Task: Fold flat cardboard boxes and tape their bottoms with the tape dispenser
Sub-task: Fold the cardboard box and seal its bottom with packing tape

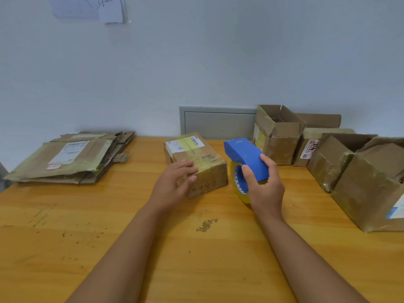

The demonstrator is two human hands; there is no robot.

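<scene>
I've got an orange wood table (131, 226), scuffed, w/ a dark stain near centre. On it: stack of flattened cardboard boxes (70, 158) far left, taped box (196, 162) mid, folded open boxes (328, 149) along the right edge.

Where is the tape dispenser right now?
The blue tape dispenser is gripped in the right hand, just right of the small box mid-table.

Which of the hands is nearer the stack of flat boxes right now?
Left. The left hand rests on the small box, right of the flat stack; the right hand, farther right, grips the tape dispenser.
</scene>
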